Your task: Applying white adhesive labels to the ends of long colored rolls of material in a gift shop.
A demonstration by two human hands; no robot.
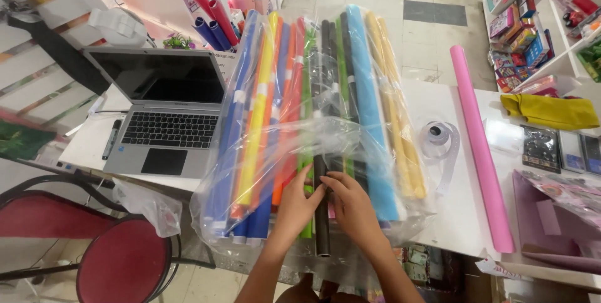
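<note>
Black roll [322,215]: sticks out of the clear bag [213,209] of coloured rolls, on the white table [451,215].
Left hand [299,206]: fingers pinch the black roll.
Right hand [352,206]: grips the same roll.

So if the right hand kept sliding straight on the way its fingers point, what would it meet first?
The right hand points up and left, its fingertips already on the black roll. Going straight on, it would most likely press into the left hand, which touches that roll from the other side; depth is hard to judge.
</note>
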